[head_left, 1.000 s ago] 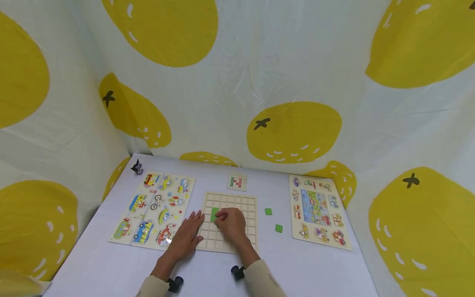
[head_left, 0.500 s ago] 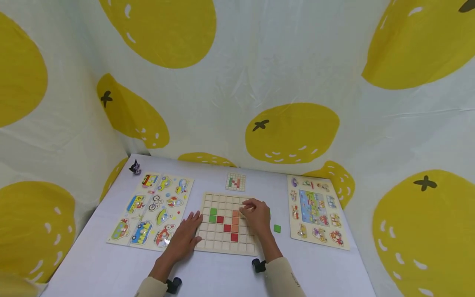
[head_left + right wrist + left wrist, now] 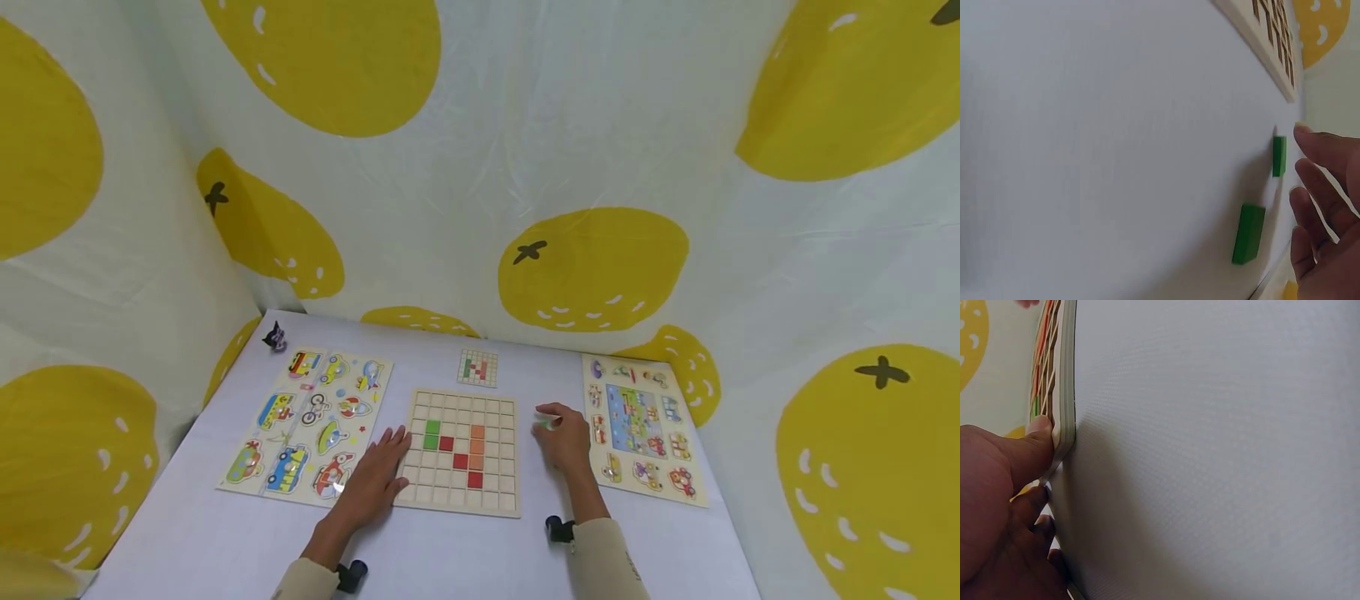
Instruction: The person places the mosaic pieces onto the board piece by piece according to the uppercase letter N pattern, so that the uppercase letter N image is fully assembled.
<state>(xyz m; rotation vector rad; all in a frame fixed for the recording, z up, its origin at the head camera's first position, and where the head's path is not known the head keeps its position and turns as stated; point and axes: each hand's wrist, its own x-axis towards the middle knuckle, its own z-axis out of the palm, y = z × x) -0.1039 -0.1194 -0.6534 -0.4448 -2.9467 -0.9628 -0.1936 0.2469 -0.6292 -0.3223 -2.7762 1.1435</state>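
Observation:
My left hand (image 3: 375, 475) rests along the left edge of a wooden grid board (image 3: 427, 493), fingers spread and thumb on the near left corner. Set in its cells are two green tiles (image 3: 432, 427), a diagonal of red tiles (image 3: 461, 460) and a column of orange tiles (image 3: 477, 446). Right of the board, my right hand (image 3: 567, 440) hovers over a loose green tile (image 3: 1279, 156), thumb and fingers parted. The right wrist view shows its fingertips apart from that tile. Another loose green tile (image 3: 1249, 234) lies nearer the wrist, hidden under the hand in the head view.
A small pattern card (image 3: 477, 367) with a coloured grid lies behind the board. Vehicle peg puzzles lie on the left (image 3: 307, 425) and right (image 3: 645, 429). A small dark figurine (image 3: 275, 337) stands at the far left corner. Lemon-print curtains (image 3: 420, 208) surround the table.
My right hand has moved from over the board's green tiles, across the board, to the loose green tile at its right. The left hand has stayed on the board's edge.

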